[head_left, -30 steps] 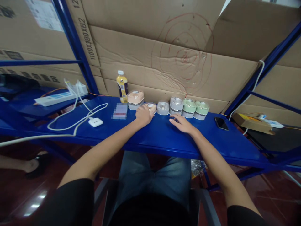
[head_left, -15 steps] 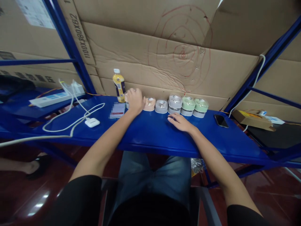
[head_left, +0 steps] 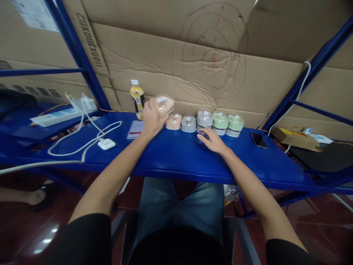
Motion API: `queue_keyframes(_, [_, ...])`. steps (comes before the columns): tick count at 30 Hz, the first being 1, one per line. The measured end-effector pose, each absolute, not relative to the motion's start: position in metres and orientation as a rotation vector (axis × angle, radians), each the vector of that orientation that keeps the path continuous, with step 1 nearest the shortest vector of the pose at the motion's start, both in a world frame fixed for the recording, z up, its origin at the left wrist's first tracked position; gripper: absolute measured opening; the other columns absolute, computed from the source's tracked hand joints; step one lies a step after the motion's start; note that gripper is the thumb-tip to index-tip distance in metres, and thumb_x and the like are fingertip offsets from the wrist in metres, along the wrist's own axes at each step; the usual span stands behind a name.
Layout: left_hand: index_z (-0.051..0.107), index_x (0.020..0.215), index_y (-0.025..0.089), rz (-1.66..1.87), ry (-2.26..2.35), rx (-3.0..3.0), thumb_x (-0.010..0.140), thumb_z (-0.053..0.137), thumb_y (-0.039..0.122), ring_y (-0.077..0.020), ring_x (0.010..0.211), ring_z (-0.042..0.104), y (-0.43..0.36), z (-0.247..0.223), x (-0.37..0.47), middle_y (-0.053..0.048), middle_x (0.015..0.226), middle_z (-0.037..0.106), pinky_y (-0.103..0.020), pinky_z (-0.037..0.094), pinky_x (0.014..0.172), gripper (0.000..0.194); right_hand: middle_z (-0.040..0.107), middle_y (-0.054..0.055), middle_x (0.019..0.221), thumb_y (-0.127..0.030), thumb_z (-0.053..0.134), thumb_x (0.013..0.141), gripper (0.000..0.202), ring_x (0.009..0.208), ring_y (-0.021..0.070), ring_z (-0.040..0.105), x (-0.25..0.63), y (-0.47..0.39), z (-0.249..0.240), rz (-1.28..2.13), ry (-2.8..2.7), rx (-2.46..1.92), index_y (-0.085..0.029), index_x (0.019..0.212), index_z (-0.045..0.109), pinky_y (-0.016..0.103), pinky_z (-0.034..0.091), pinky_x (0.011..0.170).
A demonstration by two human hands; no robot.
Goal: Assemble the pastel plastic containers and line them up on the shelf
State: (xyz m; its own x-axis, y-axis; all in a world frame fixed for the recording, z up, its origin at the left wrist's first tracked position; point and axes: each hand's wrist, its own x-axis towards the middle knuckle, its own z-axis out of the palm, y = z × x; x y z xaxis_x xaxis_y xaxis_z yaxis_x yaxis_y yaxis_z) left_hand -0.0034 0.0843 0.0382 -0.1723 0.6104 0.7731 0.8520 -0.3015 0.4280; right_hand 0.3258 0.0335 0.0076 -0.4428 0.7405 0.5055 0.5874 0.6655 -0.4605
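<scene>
Raised above the tabletop, my left hand [head_left: 153, 118] grips a peach lidded box [head_left: 164, 104] with a clear top. Below and to its right, another peach box [head_left: 173, 122] sits on the blue table [head_left: 176, 154], beside a single grey box [head_left: 189, 124]. Farther right come a stack with a grey box [head_left: 204, 117] on top and two stacks topped by green boxes, one at the middle [head_left: 220, 119] and one at the end [head_left: 235, 121]. My right hand [head_left: 213, 141] hovers in front of the grey stack, fingers apart, holding nothing.
A yellow bottle [head_left: 137, 98] and a phone-like slab with a blurred screen [head_left: 135, 129] stand left of the boxes. A white earphone case [head_left: 106, 144] lies by a looping white cable [head_left: 82, 154]. At right is a dark phone [head_left: 259, 140]. Cardboard [head_left: 154, 55] rises behind.
My left hand has lifted the peach box up from beside the bottle, and it now shows above the row. My right hand has shifted slightly up toward the grey stack.
</scene>
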Motion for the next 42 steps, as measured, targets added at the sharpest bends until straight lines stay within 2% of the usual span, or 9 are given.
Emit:
queue_keyframes(5, [0.042, 0.160, 0.015, -1.406, -1.083, -2.542, 0.083, 0.083, 0.052, -0.0442, 0.151, 0.052, 0.044, 0.016, 0.040, -0.024, 0.158, 0.055, -0.064, 0.041, 0.128, 0.095, 0.053, 0.020, 0.162, -0.084, 0.073, 0.085, 0.100, 0.153, 0.0422, 0.050, 0.325, 0.024, 0.021, -0.004, -2.040, -0.954, -0.025, 0.162, 0.049, 0.065, 0.041, 0.128])
queue_keyframes(8, [0.042, 0.162, 0.020, -1.309, -0.959, -2.907, 0.084, 0.083, 0.055, -0.0435, 0.152, 0.053, 0.032, -0.002, 0.060, -0.022, 0.163, 0.054, -0.063, 0.043, 0.127, 0.095, 0.045, 0.021, 0.171, -0.086, 0.083, 0.073, 0.120, 0.160, 0.0443, 0.042, 0.326, 0.017, 0.026, 0.003, -2.184, -0.921, -0.025, 0.167, 0.043, 0.066, 0.035, 0.133])
queue_keyframes(14, [0.040, 0.165, 0.018, -1.291, -1.078, -3.118, 0.076, 0.087, 0.053, -0.0443, 0.153, 0.053, 0.030, -0.017, 0.066, -0.023, 0.167, 0.051, -0.062, 0.044, 0.127, 0.107, 0.062, 0.018, 0.158, -0.077, 0.087, 0.076, 0.105, 0.146, 0.0445, 0.059, 0.317, 0.012, 0.019, 0.233, -2.386, -0.997, -0.026, 0.162, 0.053, 0.064, 0.046, 0.124])
queue_keyframes(18, [0.037, 0.169, 0.017, -1.258, -1.183, -3.092, 0.072, 0.090, 0.052, -0.0458, 0.150, 0.055, 0.030, -0.017, 0.059, -0.024, 0.163, 0.054, -0.064, 0.045, 0.125, 0.116, 0.064, 0.018, 0.156, -0.075, 0.083, 0.083, 0.093, 0.144, 0.0420, 0.061, 0.321, 0.020, 0.017, 0.239, -2.322, -1.003, -0.024, 0.156, 0.058, 0.062, 0.047, 0.123])
queue_keyframes(20, [0.043, 0.167, 0.017, -1.185, -1.143, -3.094, 0.077, 0.086, 0.050, -0.0441, 0.150, 0.055, 0.028, -0.014, 0.055, -0.023, 0.160, 0.056, -0.062, 0.044, 0.126, 0.105, 0.066, 0.018, 0.155, -0.072, 0.077, 0.089, 0.085, 0.142, 0.0401, 0.062, 0.333, 0.026, 0.019, 0.255, -2.254, -1.030, -0.023, 0.156, 0.059, 0.060, 0.049, 0.121])
queue_keyframes(22, [0.058, 0.159, 0.020, -1.078, -1.074, -3.112, 0.087, 0.079, 0.046, -0.0402, 0.148, 0.056, 0.025, -0.011, 0.051, -0.019, 0.153, 0.060, -0.059, 0.044, 0.127, 0.079, 0.070, 0.017, 0.149, -0.072, 0.072, 0.093, 0.079, 0.134, 0.0389, 0.068, 0.350, 0.032, 0.023, 0.281, -2.199, -1.119, -0.023, 0.155, 0.060, 0.059, 0.054, 0.115])
queue_keyframes(25, [0.076, 0.142, 0.024, -0.966, -1.055, -3.126, 0.093, 0.073, 0.041, -0.0366, 0.144, 0.058, 0.022, -0.010, 0.049, -0.016, 0.143, 0.063, -0.056, 0.044, 0.127, 0.052, 0.074, 0.018, 0.143, -0.075, 0.071, 0.093, 0.077, 0.123, 0.0394, 0.073, 0.376, 0.040, 0.026, 0.316, -2.164, -1.306, -0.022, 0.148, 0.066, 0.060, 0.057, 0.109])
queue_keyframes(34, [0.081, 0.128, 0.022, -1.141, -1.250, -2.965, 0.095, 0.069, 0.050, -0.0351, 0.140, 0.061, 0.033, -0.002, 0.031, -0.015, 0.141, 0.065, -0.056, 0.044, 0.128, 0.045, 0.076, 0.020, 0.137, -0.068, 0.092, 0.071, 0.090, 0.122, 0.0422, 0.074, 0.407, 0.057, 0.023, 0.347, -2.174, -1.579, -0.017, 0.143, 0.070, 0.061, 0.059, 0.106])
queue_keyframes(42, [0.082, 0.118, 0.023, -1.135, -1.565, -2.825, 0.095, 0.068, 0.051, -0.0347, 0.143, 0.060, 0.043, 0.001, 0.015, -0.014, 0.144, 0.066, -0.059, 0.042, 0.129, 0.039, 0.080, 0.018, 0.127, -0.063, 0.095, 0.066, 0.084, 0.117, 0.0430, 0.077, 0.410, 0.059, 0.022, 0.332, -2.191, -1.611, -0.017, 0.134, 0.076, 0.062, 0.061, 0.104])
